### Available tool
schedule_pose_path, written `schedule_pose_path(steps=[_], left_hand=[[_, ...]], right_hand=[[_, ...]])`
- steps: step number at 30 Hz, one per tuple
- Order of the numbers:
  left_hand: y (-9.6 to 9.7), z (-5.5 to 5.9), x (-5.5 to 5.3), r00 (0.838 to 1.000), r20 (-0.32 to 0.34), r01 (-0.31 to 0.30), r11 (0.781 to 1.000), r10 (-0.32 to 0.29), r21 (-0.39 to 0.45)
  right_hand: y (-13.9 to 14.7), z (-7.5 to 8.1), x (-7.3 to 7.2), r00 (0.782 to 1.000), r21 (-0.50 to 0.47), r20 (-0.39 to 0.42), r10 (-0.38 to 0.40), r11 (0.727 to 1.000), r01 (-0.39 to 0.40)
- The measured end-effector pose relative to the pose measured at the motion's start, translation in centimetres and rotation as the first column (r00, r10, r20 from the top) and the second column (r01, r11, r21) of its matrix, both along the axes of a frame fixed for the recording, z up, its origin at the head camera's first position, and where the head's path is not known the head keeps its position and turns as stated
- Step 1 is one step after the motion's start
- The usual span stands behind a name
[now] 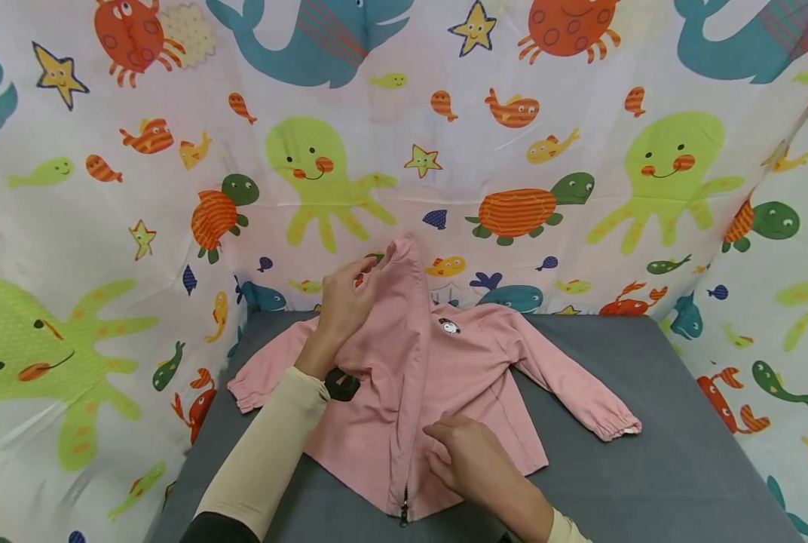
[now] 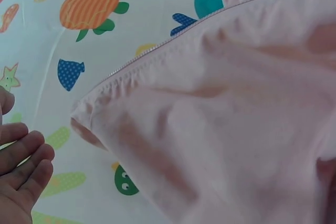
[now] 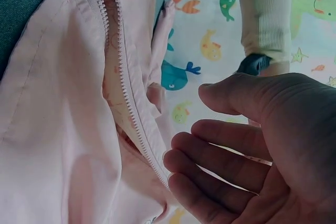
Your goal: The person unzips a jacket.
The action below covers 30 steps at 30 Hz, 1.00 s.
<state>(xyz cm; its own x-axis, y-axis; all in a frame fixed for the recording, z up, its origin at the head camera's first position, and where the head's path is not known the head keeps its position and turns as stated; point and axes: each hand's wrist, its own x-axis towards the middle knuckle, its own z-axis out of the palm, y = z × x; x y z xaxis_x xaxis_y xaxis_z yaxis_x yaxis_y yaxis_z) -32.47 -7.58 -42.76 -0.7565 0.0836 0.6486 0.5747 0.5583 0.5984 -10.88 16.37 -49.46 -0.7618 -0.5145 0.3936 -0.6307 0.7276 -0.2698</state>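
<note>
Pink jacket (image 1: 472,369) on grey table (image 1: 648,483): prob spreading out its front, so next move likely calls for laying the raised flap (image 1: 411,302) flat. L hand (image 1: 350,298) empty, fingers loosely bent just beside flap; R hand (image 1: 468,456) also empty, fingers relaxed nr zip (image 3: 124,85), contact unclear. Cloth looks thin + smooth w/ soft creases, gathered cuffs (image 1: 617,426), toothed zip

The left hand (image 2: 22,167), fingers extended, stands left of the pink garment (image 2: 168,129), before sea-creature-printed cloth (image 2: 39,51).
</note>
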Motion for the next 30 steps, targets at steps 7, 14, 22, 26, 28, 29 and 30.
schedule_pose_path(steps=[7, 14, 22, 26, 28, 29, 30], left_hand=[[-0.8, -1.3, 2.3, 0.997, 0.063, 0.055, 0.998, -0.054, -0.013], [-1.2, -4.1, 5.1, 0.984, 0.137, 0.122, 0.992, -0.115, -0.044], [-0.9, -7.1, 8.0, 0.957, 0.224, 0.205, 0.976, -0.186, -0.066], [-1.1, -8.8, 9.9, 0.935, 0.273, 0.254, 0.964, -0.226, -0.073], [-1.3, -9.6, 10.6, 0.925, 0.302, 0.272, 0.957, -0.232, -0.097], [-1.4, -9.9, 11.0, 0.921, 0.316, 0.276, 0.954, -0.229, -0.114], [-1.5, -10.1, 11.4, 0.917, 0.328, 0.282, 0.95, -0.227, -0.134]], right_hand=[[0.0, 0.1, -0.3, 0.999, 0.0, 0.043, -0.031, 1.0, 0.031], [0.0, -0.3, -0.7, 0.994, 0.007, 0.087, -0.06, 0.998, 0.06], [0.0, -1.0, -1.0, 0.991, 0.018, 0.106, -0.084, 0.996, 0.083], [-0.1, -2.0, -1.3, 0.992, 0.011, 0.082, -0.094, 0.996, 0.093], [-0.1, -2.4, -1.4, 0.992, 0.017, 0.073, -0.104, 0.994, 0.103], [-0.1, -2.6, -1.5, 0.991, 0.024, 0.073, -0.112, 0.994, 0.11], [-0.1, -2.7, -1.6, 0.99, 0.031, 0.075, -0.121, 0.992, 0.119]])
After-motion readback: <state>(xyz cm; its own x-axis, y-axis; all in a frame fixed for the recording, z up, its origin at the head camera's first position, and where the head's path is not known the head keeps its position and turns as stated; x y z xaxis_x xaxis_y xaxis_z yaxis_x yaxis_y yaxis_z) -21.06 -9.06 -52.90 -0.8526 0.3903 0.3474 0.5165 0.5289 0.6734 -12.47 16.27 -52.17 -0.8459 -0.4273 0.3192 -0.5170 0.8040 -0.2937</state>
